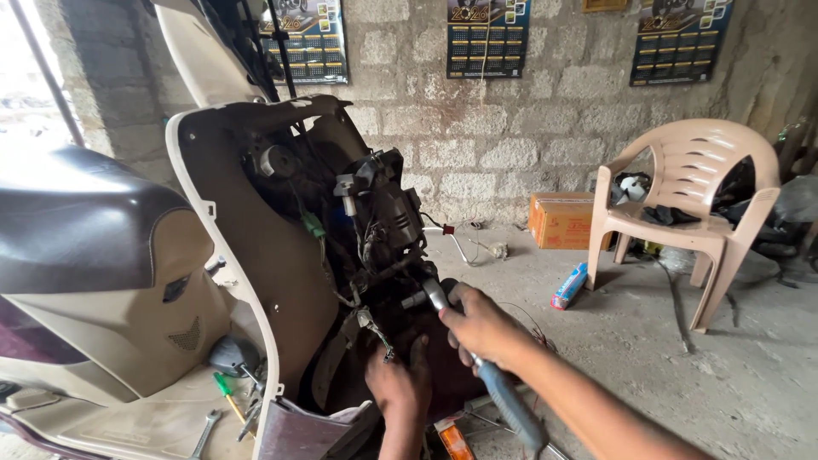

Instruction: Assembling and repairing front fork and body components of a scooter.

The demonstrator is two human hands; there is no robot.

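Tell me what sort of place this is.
Likely a small scooter repair garage: a cream scooter with its front panel opened, loose spanners on its footboard, and rough bare block walls around a concrete floor.

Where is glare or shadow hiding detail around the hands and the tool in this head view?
Head view: daylight blows out the upper left corner beside the scooter seat; the open front cavity is dark, so wiring is murky; the left hand sits in shadow low down; the right hand and blue-handled tool are evenly lit, edges slightly soft; wide-angle bending at the frame edges.
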